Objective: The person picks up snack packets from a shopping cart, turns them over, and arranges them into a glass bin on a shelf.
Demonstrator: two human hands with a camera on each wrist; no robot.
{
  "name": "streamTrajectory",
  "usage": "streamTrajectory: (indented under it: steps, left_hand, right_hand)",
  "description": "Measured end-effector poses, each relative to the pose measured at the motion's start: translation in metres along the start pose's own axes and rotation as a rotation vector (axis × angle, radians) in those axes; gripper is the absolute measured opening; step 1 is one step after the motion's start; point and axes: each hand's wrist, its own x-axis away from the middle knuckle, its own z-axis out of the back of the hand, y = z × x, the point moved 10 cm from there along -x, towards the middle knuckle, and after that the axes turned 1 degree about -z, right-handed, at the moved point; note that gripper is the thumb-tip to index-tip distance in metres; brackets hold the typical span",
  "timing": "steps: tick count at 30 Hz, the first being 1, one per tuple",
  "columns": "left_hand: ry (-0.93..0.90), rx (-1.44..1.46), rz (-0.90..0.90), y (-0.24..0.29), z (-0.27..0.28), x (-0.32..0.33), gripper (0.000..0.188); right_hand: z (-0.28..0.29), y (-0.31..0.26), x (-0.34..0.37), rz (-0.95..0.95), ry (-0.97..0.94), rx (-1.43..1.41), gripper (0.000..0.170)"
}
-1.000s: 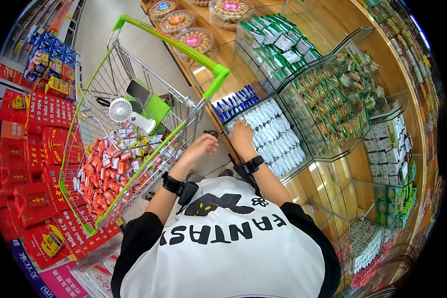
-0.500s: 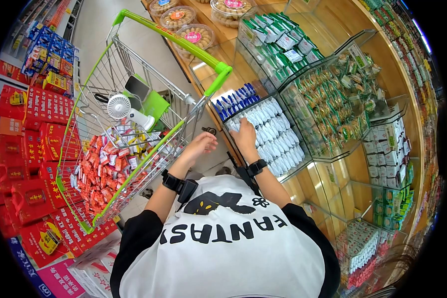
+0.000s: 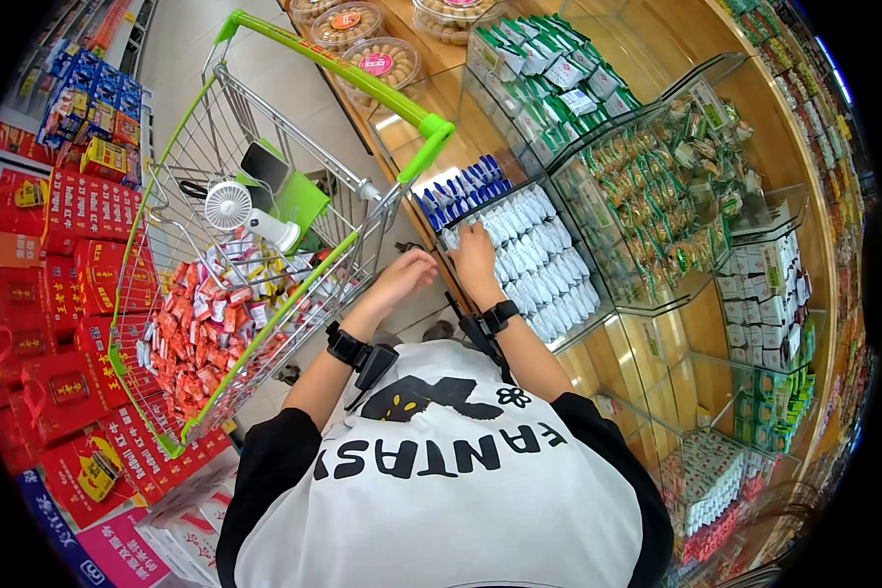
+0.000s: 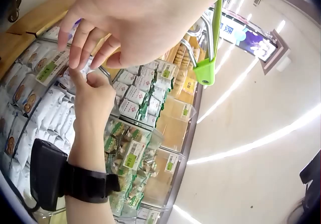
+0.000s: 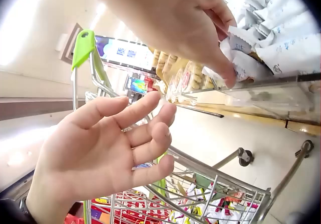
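Right hand (image 3: 475,263) is working at the near corner of the clear bin (image 5: 281,83), its fingers bending round a white packet (image 5: 248,67), thumb pressing at its edge. Packet is sitting in the bin among the other white packets, beside blue-and-white ones (image 3: 461,186). I'm reading this as the grasp step. Next move is calling for a firm pinch, then a straight lift over the clear wall, neighbours undisturbed.

Left hand (image 3: 400,279) is hovering between bin and cart (image 3: 429,149), palm bare, fingers slightly apart and loosely curving, holding nothing.

Right fingertips are partly hiding behind the packets, so can't tell how firmly they're gripping. Packet print is blurring. Left wrist view is cutting off part of the left hand.
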Motion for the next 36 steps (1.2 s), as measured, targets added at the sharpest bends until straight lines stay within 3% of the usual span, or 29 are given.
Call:
streamTrajectory:
  steps: [2, 4, 5, 7, 8, 10, 12, 15, 16, 28, 36]
  left_hand:
    - [-0.001, -0.033, -0.008, -0.002, 0.000, -0.006, 0.021]
    - [-0.007, -0.441, -0.399, 0.030, -0.010, -0.007, 0.029]
    - [-0.009, -0.442, -0.398, 0.026, -0.011, -0.010, 0.029]
    - [0.037, -0.863, -0.644, 0.049, -0.030, 0.001, 0.040]
    - [0.033, -0.863, -0.644, 0.047, -0.034, -0.001, 0.040]
    - [0.083, -1.219, -0.790, 0.047, -0.050, -0.002, 0.046]
    - [0.077, -1.312, -0.755, 0.036, -0.051, -0.010, 0.052]
    - [0.070, -1.405, -0.717, 0.021, -0.050, -0.023, 0.063]
    - [0.070, -1.409, -0.712, 0.018, -0.048, -0.025, 0.067]
    - [0.168, -1.516, -0.863, 0.011, -0.054, -0.019, 0.061]
    - [0.140, -1.484, -0.841, 0.007, -0.050, -0.024, 0.061]
  right_hand:
    - [0.005, 0.009, 0.003, 0.018, -0.018, -0.064, 0.031]
    - [0.013, 0.013, 0.007, 0.036, -0.035, -0.127, 0.032]
    - [0.023, 0.014, 0.010, 0.035, 0.006, -0.137, 0.032]
    - [0.031, 0.016, 0.013, 0.032, 0.048, -0.145, 0.031]
    - [0.026, 0.013, 0.014, 0.073, -0.006, -0.154, 0.028]
    - [0.018, 0.012, 0.017, 0.110, -0.056, -0.163, 0.025]
    - [0.013, -0.006, 0.027, 0.302, -0.041, -0.046, 0.029]
    - [0.014, -0.008, 0.038, 0.289, 0.000, 0.055, 0.034]
    - [0.005, -0.002, 0.040, 0.249, -0.072, 0.068, 0.040]
    - [-0.022, 0.013, 0.042, 0.187, -0.331, 0.224, 0.061]
    - [-0.029, 0.014, 0.037, 0.170, -0.360, 0.233, 0.061]
